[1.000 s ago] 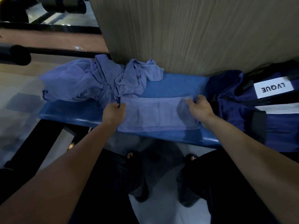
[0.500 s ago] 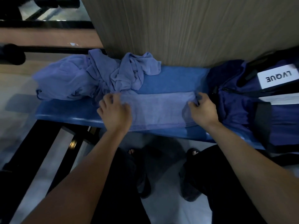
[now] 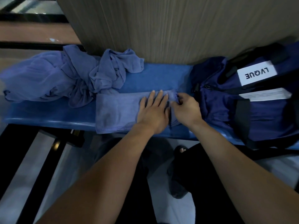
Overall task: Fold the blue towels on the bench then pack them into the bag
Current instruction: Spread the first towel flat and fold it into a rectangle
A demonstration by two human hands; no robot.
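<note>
A folded blue towel [image 3: 116, 110] lies as a long strip on the blue bench [image 3: 48, 113], in the middle. My left hand [image 3: 153, 110] lies flat on its right half with straight fingers. Right beside it, my right hand [image 3: 186, 109] pinches the towel's right end between curled fingers. A heap of unfolded blue towels [image 3: 72, 76] sits on the left part of the bench. The dark blue bag [image 3: 226, 101] with a white "LVQUE" label rests on the bench's right end, just past my right hand.
A wood-grain wall panel [image 3: 178, 29] rises directly behind the bench. Black metal bars [image 3: 32, 20] run along the upper left. Below the bench are my dark trousers, a sandalled foot [image 3: 181, 149] and a pale floor.
My left hand slid from the towel's left end rightward to press its right half. My right hand stayed at the right end, and the two hands now sit close together.
</note>
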